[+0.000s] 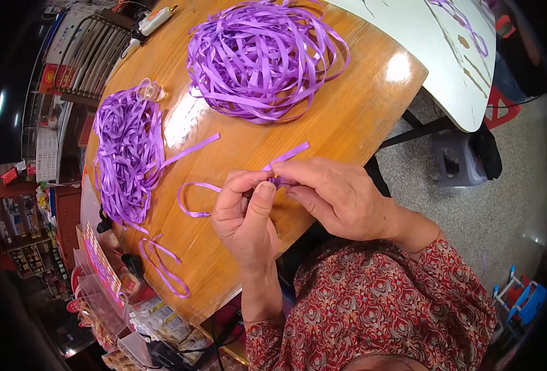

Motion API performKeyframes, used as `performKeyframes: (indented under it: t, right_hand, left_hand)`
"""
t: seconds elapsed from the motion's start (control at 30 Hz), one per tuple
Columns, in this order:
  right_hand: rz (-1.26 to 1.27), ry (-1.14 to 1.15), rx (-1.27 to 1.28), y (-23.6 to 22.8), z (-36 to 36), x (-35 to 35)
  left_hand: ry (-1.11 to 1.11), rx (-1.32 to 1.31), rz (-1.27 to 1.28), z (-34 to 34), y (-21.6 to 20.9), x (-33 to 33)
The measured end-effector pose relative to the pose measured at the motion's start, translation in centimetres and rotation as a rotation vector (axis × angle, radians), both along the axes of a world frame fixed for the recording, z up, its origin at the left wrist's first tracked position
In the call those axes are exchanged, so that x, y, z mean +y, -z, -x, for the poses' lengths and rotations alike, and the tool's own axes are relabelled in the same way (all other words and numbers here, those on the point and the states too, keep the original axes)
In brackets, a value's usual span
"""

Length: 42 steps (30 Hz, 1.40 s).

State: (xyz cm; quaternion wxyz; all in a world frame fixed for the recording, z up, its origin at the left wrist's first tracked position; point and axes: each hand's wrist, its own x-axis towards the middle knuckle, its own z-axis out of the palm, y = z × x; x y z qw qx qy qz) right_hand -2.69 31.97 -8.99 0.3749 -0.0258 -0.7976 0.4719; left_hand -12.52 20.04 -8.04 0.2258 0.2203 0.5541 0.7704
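Fingers (pixel 261 196) on ribbon (pixel 294 153) near table edge (pixel 385 123), clear of heaps (pixel 258 62).

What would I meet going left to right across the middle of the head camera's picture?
Smaller pile of purple ribbon, person's left hand, right hand, grey stool.

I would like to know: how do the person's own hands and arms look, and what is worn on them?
The left hand and right hand are ungloved, with no ring or watch visible. The left sleeve and right sleeve are dark red with a dense, pale swirling pattern; both end on the forearm, leaving the wrists bare.
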Motion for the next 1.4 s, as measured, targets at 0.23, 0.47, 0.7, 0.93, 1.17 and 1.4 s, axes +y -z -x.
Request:
performKeyframes:
  t: [0.23,0.47,0.7,0.93,1.17,1.4]
  right_hand:
    - [-0.054,0.056,0.083,-0.2,-0.2,1.0]
    - [0.011,0.092,0.029,0.1,-0.8,2.1]
    - [0.026,0.123,-0.010,0.5,-0.9,2.4]
    - [0.038,0.132,-0.006,0.7,-0.8,2.4]
    - [0.161,0.019,-0.094,0.5,-1.1,2.7]
    - [0.465,-0.111,-0.117,1.3,-1.1,2.7]
  left_hand:
    - [0.076,-0.017,-0.019,-0.5,0.6,0.6]
    - [0.063,-0.201,-0.041,-0.6,0.1,1.1]
    - [0.095,-0.251,0.000,-0.5,0.6,1.3]
    - [0.032,-0.285,0.005,-0.8,0.6,2.0]
    - [-0.004,-0.253,-0.010,-0.7,1.2,1.9]
    - [-0.028,-0.297,-0.018,-0.8,1.1,2.3]
